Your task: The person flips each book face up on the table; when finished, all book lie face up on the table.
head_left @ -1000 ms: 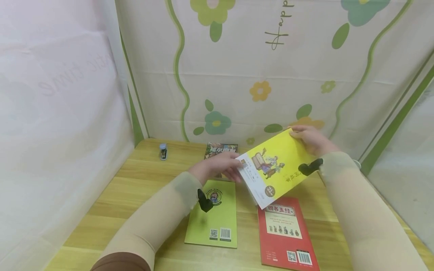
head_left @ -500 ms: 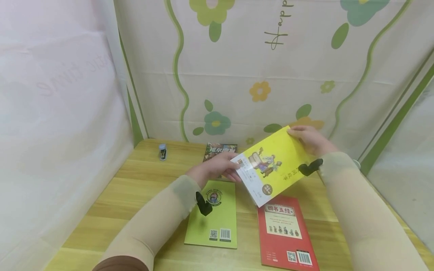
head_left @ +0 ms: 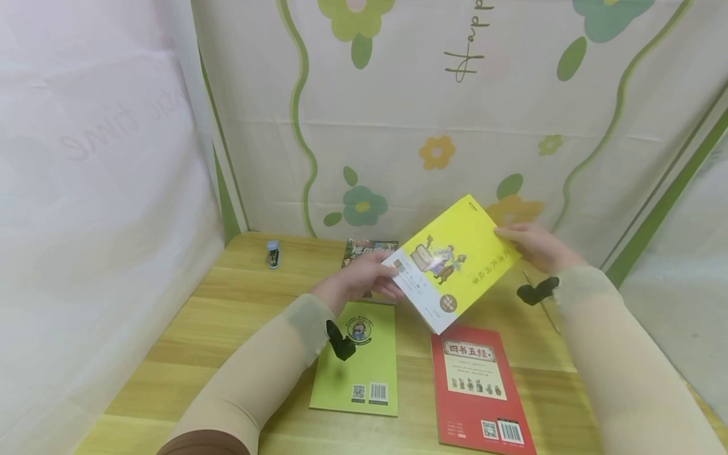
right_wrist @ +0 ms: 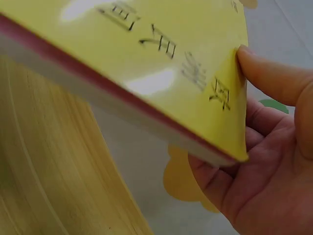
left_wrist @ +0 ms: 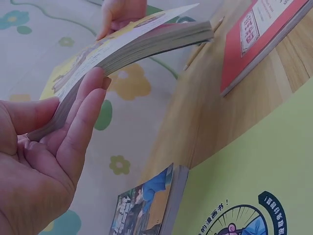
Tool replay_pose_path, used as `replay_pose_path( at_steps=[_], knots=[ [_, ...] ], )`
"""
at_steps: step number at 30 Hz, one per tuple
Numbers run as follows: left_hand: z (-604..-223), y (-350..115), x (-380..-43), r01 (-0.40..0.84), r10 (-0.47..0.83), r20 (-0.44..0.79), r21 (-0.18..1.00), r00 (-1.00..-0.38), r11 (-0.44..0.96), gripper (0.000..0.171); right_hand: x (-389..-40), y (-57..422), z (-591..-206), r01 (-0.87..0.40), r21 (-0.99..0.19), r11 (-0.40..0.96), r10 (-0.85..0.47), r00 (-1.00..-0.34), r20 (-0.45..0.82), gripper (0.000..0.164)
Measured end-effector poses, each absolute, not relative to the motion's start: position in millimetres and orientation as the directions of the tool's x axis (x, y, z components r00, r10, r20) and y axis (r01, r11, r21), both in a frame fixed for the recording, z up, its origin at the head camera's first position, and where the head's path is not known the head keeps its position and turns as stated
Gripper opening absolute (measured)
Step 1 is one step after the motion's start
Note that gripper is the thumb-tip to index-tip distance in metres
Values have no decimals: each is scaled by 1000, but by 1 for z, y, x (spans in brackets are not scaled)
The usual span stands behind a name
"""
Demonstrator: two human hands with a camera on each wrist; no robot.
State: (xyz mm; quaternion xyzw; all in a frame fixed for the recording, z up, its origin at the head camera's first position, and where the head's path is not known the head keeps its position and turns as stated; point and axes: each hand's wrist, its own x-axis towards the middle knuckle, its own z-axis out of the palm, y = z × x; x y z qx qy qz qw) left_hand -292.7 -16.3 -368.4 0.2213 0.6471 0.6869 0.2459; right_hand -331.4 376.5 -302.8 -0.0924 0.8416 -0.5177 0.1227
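Above the table, both hands hold a yellow paperback book [head_left: 472, 253] with a white band and drawn figures on its cover. My left hand [head_left: 366, 276] pinches its left end, thumb on the cover and fingers beneath, as the left wrist view shows. On the opposite end, my right hand [head_left: 537, 245] grips the edge near a corner; in the right wrist view its thumb [right_wrist: 274, 76] presses the cover with fingers underneath. Below lie a lime-green book [head_left: 358, 373] and a red book [head_left: 483, 392]. A dark comic-style book [head_left: 372, 246] is partly hidden behind my left hand.
A small bottle with a light-blue cap [head_left: 273, 254] stands at the back left of the wooden table [head_left: 227, 322]. A thin pencil-like stick [left_wrist: 205, 41] lies near the right side. Flower-printed cloth [head_left: 398, 158] hangs behind the table and along its sides.
The right hand has shifted right and slightly down, from the book's upper corner to its right edge. The book has moved up and slightly left, and its upper corner now stands uncovered.
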Motion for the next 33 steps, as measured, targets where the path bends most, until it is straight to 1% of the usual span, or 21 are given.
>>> replay_pose_path(
  at_steps=[2, 6, 8, 12, 15, 19, 20, 21, 24, 27, 33],
  knots=[
    [-368, -16, -292, -46, 620, -5, 998, -785, -51, 35, -329, 384, -306, -41, -891, 451, -305, -946, -111, 47],
    [-367, -15, -292, -38, 612, 10, 997, -791, -65, 34, -323, 395, -312, -39, -915, 402, -322, -941, -101, 38],
    [-366, -13, -291, -36, 607, 11, 997, -794, -65, 33, -318, 397, -314, -22, -942, 334, -322, -942, -92, 31],
    [-367, -10, -290, -47, 590, 3, 996, -808, -69, 36, -308, 392, -315, 13, -989, 147, -314, -948, -59, 20],
    [-368, -8, -290, -66, 568, -9, 995, -823, -80, 35, -301, 385, -315, 27, -999, 33, -263, -964, -34, 15],
    [-372, -2, -289, -125, 534, -52, 987, -844, -102, 33, -296, 373, -316, 28, -999, -29, -153, -988, -23, 14],
    [-373, 0, -288, -148, 524, -69, 983, -849, -111, 33, -295, 370, -316, 31, -999, -27, -123, -992, -27, 16],
    [-374, 3, -288, -171, 516, -85, 978, -853, -122, 34, -294, 368, -317, 35, -999, -23, -100, -994, -33, 23],
    [-377, 9, -285, -224, 497, -125, 964, -859, -145, 36, -292, 361, -318, 71, -997, 11, -43, -997, -71, 56],
    [-380, 13, -282, -256, 474, -150, 952, -868, -167, 35, -292, 356, -320, 79, -994, 71, -26, -996, -81, 79],
    [-384, 19, -278, -268, 449, -163, 947, -878, -179, 35, -294, 352, -325, 42, -994, 102, -58, -997, -49, 73]
  ],
)
